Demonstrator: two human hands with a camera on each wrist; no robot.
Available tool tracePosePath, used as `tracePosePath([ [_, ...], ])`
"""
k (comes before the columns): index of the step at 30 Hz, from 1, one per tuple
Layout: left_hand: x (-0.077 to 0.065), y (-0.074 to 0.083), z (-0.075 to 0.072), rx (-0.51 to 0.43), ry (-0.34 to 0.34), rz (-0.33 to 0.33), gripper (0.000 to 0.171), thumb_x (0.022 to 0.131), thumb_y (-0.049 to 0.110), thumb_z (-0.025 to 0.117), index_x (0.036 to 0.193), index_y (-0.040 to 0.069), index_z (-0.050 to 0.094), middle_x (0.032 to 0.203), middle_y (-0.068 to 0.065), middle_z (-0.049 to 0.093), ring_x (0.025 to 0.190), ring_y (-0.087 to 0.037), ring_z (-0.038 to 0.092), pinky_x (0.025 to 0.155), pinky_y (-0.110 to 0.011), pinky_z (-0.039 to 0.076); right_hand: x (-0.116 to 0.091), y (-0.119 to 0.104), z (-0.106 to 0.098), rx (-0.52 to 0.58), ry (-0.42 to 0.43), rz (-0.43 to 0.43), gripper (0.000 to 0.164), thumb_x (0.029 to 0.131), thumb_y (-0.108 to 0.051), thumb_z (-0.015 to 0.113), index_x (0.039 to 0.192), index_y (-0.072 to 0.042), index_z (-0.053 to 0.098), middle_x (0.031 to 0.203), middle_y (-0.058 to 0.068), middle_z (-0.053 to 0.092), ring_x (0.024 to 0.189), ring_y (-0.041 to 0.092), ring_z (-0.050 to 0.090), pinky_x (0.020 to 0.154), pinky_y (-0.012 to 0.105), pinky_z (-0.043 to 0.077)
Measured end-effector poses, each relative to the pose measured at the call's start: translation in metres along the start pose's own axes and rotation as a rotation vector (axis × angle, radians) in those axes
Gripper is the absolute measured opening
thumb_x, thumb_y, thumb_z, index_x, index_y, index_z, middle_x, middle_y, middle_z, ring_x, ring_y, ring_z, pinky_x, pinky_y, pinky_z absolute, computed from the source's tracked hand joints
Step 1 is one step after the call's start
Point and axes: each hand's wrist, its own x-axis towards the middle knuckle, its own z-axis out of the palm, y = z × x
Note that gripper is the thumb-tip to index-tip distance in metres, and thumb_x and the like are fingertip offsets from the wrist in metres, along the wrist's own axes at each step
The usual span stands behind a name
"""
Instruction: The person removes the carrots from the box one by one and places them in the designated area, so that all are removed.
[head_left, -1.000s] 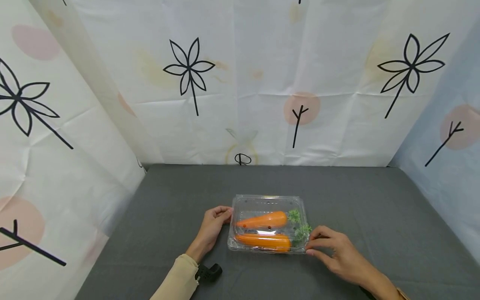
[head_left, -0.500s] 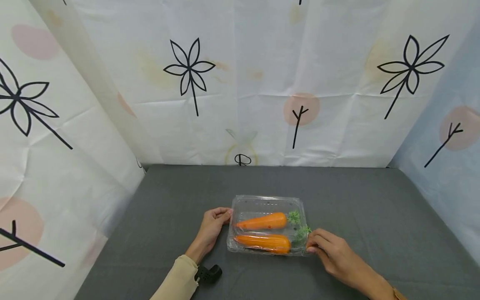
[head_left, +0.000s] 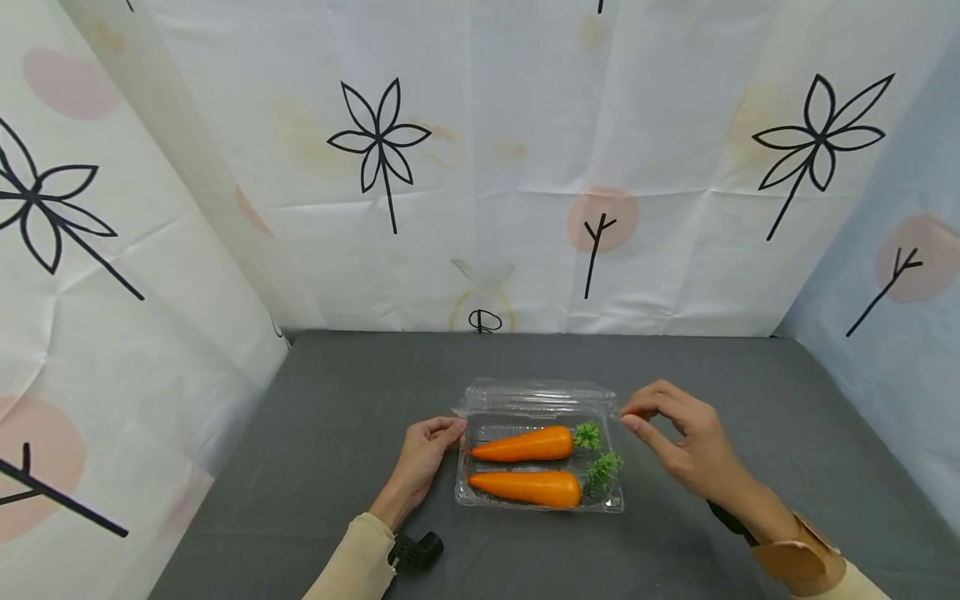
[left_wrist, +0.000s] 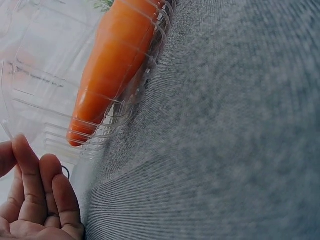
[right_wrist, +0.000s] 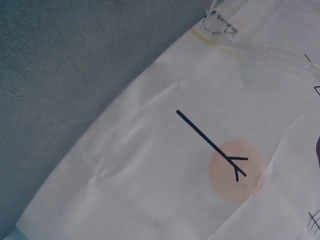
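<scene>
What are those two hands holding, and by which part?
The left hand pinches the clear container at its left edge; the right hand pinches the open lid at its right edge.

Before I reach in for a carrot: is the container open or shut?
The container is open: its lid is raised at the far side, right hand at its edge, and both carrots lie uncovered.

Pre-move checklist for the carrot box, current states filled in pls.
1. Lid raised: ok, tilted up.
2. Lid folded flat behind the container: not ok.
3. Left hand at the container's left side: ok.
4. Right hand at the lid's right edge: ok; grip firmness cannot tell.
5. Both carrots inside: ok.
6. Near carrot's leafy top clear of right rim: not ok, appears to reach it.
</scene>
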Motion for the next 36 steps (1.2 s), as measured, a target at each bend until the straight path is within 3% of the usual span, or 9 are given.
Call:
tracePosePath([
  [3, 0.001, 0.0, 0.0, -0.002, 0.004, -0.004, 0.03, 0.1, 0.017, 0.068, 0.112, -0.01, 0.068, 0.086, -0.009, 0.071, 0.079, -0.015, 0.065, 0.081, -0.03, 0.053, 0.015, 0.01, -0.004, 0.037, -0.001, 0.078, 0.021, 0.091, 0.011, 0.068, 0.105, -0.006, 0.071, 0.098, 0.01, 0.065, 0.084, 0.011, 0.058, 0.075, 0.017, 0.048],
  [5, 0.001, -0.001, 0.0, -0.001, 0.008, -0.01, 0.03, 0.1, 0.017, 0.068, 0.112, -0.01, 0.069, 0.087, -0.01, 0.072, 0.079, -0.015, 0.065, 0.081, -0.03, 0.053, 0.024, 0.017, -0.004, 0.054, 0.009, 0.174, 0.021, 0.094, 0.012, 0.064, 0.107, -0.003, 0.071, 0.099, 0.01, 0.065, 0.087, 0.012, 0.06, 0.079, 0.017, 0.049],
  [8, 0.001, -0.001, 0.001, 0.004, 0.011, -0.016, 0.03, 0.1, 0.018, 0.068, 0.112, -0.009, 0.069, 0.087, -0.009, 0.072, 0.079, -0.015, 0.065, 0.081, -0.03, 0.053, 0.038, 0.031, -0.003, 0.063, 0.017, 0.356, 0.015, 0.103, 0.002, 0.056, 0.111, 0.0, 0.069, 0.1, 0.009, 0.065, 0.088, 0.013, 0.061, 0.078, 0.018, 0.05],
  [11, 0.001, -0.002, 0.001, 0.002, 0.012, -0.024, 0.029, 0.1, 0.018, 0.068, 0.112, -0.008, 0.069, 0.085, -0.006, 0.071, 0.079, -0.016, 0.065, 0.081, -0.031, 0.053, 0.05, 0.047, 0.001, 0.095, 0.001, 0.502, 0.024, 0.109, -0.011, 0.049, 0.118, 0.003, 0.066, 0.104, 0.007, 0.064, 0.089, 0.013, 0.061, 0.077, 0.022, 0.051],
  [18, 0.0, -0.001, 0.002, 0.005, 0.005, -0.02, 0.031, 0.099, 0.021, 0.069, 0.112, -0.008, 0.069, 0.084, -0.005, 0.071, 0.079, -0.017, 0.065, 0.082, -0.032, 0.053, 0.06, 0.08, 0.008, 0.135, -0.156, 0.711, 0.045, 0.111, -0.027, 0.045, 0.145, 0.002, 0.047, 0.126, 0.023, 0.057, 0.108, 0.038, 0.056, 0.085, 0.033, 0.051],
  [24, 0.0, 0.0, 0.003, 0.018, 0.005, -0.021, 0.035, 0.098, 0.024, 0.07, 0.112, -0.008, 0.069, 0.083, -0.003, 0.071, 0.079, -0.016, 0.065, 0.081, -0.031, 0.053, 0.046, 0.107, 0.015, 0.217, -0.283, 0.862, 0.06, 0.11, -0.035, 0.045, 0.155, 0.004, 0.034, 0.139, 0.029, 0.05, 0.115, 0.039, 0.056, 0.095, 0.053, 0.049],
  [32, 0.001, 0.001, 0.002, 0.007, 0.009, -0.016, 0.032, 0.099, 0.021, 0.069, 0.112, -0.008, 0.069, 0.082, -0.003, 0.07, 0.079, -0.016, 0.064, 0.081, -0.032, 0.053, 0.023, 0.114, 0.023, 0.284, -0.403, 0.95, 0.063, 0.111, -0.034, 0.044, 0.155, 0.008, 0.029, 0.145, 0.033, 0.044, 0.119, 0.043, 0.057, 0.094, 0.048, 0.052],
  [36, 0.001, 0.001, 0.001, 0.012, 0.014, -0.019, 0.031, 0.099, 0.02, 0.069, 0.112, -0.008, 0.069, 0.083, -0.004, 0.07, 0.079, -0.017, 0.064, 0.082, -0.032, 0.052, 0.023, 0.099, 0.025, 0.097, -0.385, 0.872, 0.056, 0.109, -0.03, 0.049, 0.15, 0.007, 0.038, 0.141, 0.032, 0.047, 0.12, 0.045, 0.054, 0.091, 0.05, 0.052],
])
